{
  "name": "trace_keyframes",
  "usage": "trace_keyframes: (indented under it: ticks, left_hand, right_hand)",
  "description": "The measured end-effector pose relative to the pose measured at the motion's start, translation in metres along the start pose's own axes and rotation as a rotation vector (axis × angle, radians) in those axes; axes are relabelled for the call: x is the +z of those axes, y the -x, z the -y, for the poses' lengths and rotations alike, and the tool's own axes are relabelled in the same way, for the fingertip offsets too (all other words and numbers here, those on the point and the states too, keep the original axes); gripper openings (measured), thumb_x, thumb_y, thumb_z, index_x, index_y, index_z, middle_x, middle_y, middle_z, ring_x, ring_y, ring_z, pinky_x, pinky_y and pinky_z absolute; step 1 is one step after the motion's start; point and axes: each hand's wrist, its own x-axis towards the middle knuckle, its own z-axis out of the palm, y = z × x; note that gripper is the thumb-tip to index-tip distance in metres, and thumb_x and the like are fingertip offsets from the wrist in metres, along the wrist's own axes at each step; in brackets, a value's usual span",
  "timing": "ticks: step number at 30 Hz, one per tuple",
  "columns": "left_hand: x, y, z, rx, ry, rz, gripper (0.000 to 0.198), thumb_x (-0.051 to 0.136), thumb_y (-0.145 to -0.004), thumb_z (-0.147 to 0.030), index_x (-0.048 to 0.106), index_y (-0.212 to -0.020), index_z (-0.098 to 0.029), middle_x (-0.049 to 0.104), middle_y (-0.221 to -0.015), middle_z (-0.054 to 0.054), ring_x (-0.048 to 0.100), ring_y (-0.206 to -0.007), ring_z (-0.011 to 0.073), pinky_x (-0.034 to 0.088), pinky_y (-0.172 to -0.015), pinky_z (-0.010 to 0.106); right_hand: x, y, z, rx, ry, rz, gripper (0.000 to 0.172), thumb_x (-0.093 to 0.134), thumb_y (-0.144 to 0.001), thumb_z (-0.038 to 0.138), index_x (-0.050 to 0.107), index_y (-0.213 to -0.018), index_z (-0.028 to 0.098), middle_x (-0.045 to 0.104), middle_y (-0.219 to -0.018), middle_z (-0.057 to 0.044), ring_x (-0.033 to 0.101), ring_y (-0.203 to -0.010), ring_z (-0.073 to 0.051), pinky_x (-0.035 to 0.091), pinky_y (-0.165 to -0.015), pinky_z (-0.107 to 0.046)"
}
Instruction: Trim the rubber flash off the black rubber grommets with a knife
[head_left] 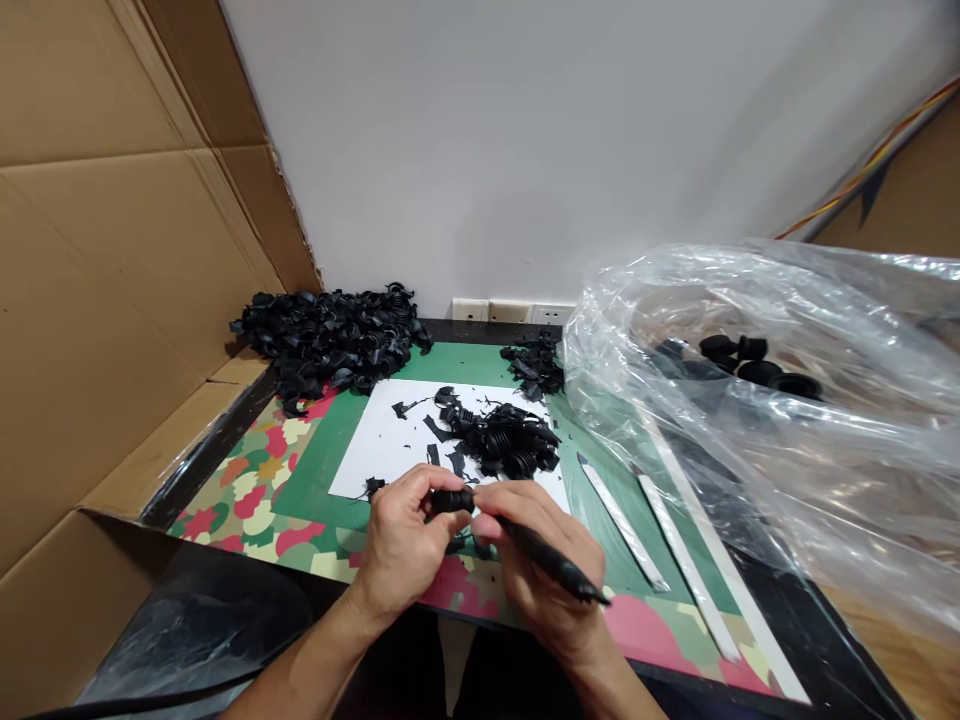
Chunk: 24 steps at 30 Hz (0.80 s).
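Low in the middle of the frame, the left hand (401,545) and right hand (536,575) meet over the near edge of the surface (247,490), which has a camouflage-patterned cover. The left fingers pinch a small black rubber part (450,499), its long axis lying left to right across the frame. The right fingers touch its other end while closed around a slim black tool (551,562), whose free end slants to the lower right. Any marking on the tool is too small to read.

Just behind, black offcuts (510,440) lie on a white sheet (382,440) over a green mat (315,450). A larger black heap (330,335) sits at the upper left, two white strips (622,525) lie to the right, and a clear plastic bag (787,450) fills the right side.
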Motion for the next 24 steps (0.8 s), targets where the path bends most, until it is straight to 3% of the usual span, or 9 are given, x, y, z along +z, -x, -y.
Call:
trace_keyframes:
  ticks: [2,5,8,12,17,24]
  left_hand:
    - [0.0,0.001,-0.002,-0.085,0.011,-0.008,0.017,0.07,-0.058,-0.009,0.072,-0.073,-0.018,0.066,-0.066,0.0,0.052,-0.055,0.0122,0.042,-0.051,0.022]
    - [0.0,0.0,-0.004,-0.218,0.055,-0.006,0.018,0.071,-0.055,-0.011,0.072,-0.071,-0.017,0.054,-0.049,-0.005,0.041,-0.043,0.0083,0.032,-0.042,0.02]
    - [0.0,-0.002,-0.005,-0.289,0.133,0.013,0.018,0.071,-0.053,-0.012,0.071,-0.071,-0.017,0.048,-0.043,-0.007,0.037,-0.04,0.0074,0.029,-0.04,0.019]
    - [0.0,-0.004,-0.004,-0.291,0.145,0.014,0.019,0.072,-0.053,-0.012,0.071,-0.071,-0.017,0.056,-0.049,-0.005,0.043,-0.043,0.0083,0.034,-0.043,0.02]
    - [0.002,-0.003,0.0,-0.185,0.084,0.003,0.019,0.073,-0.053,-0.011,0.071,-0.071,-0.018,0.066,-0.064,0.0,0.052,-0.052,0.0112,0.041,-0.05,0.022]
    - [-0.001,-0.004,-0.001,-0.074,0.055,0.049,0.022,0.074,-0.057,-0.009,0.073,-0.077,-0.019,0.069,-0.08,0.003,0.055,-0.061,0.0128,0.043,-0.055,0.023]
  right_hand:
    - [-0.005,-0.003,-0.001,-0.048,0.135,-0.151,0.014,0.061,-0.088,0.014,0.067,-0.096,0.023,0.07,-0.082,-0.005,0.067,-0.073,-0.019,0.054,-0.063,-0.032]
    - [-0.013,-0.005,-0.006,0.062,0.16,-0.312,0.007,0.062,-0.088,0.02,0.068,-0.089,0.022,0.068,-0.074,-0.003,0.065,-0.064,-0.018,0.052,-0.059,-0.034]
    - [-0.014,-0.003,-0.008,0.226,-0.016,-0.267,0.01,0.06,-0.09,0.026,0.068,-0.088,0.02,0.067,-0.069,-0.003,0.065,-0.059,-0.018,0.051,-0.056,-0.034]
    - [-0.008,0.001,-0.004,0.344,-0.206,-0.164,0.015,0.06,-0.09,0.031,0.068,-0.086,0.019,0.068,-0.07,-0.004,0.064,-0.057,-0.017,0.052,-0.055,-0.033]
    - [-0.001,0.002,-0.005,0.296,-0.272,-0.02,0.015,0.06,-0.09,0.032,0.069,-0.086,0.02,0.067,-0.073,-0.004,0.063,-0.057,-0.016,0.052,-0.054,-0.031]
    - [-0.003,0.002,-0.01,0.304,-0.278,0.016,0.014,0.059,-0.091,0.031,0.068,-0.087,0.021,0.065,-0.074,-0.003,0.062,-0.058,-0.015,0.052,-0.054,-0.029]
